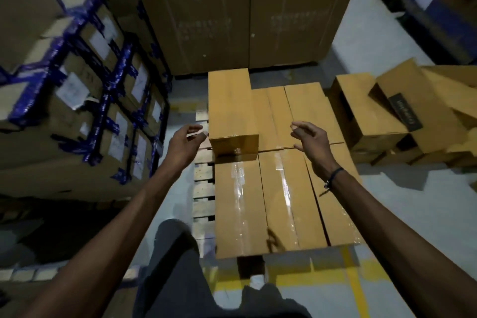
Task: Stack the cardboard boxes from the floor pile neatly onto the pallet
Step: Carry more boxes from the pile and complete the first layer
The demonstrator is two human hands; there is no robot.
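Right now your left hand and right hand hover spread and empty; the top box runs lengthwise away, nearer your left.

Seven boxes show on one pallet: six in the bottom layer, three near and three far, and one on top. The floor pile holds at least three more. Two hands show.
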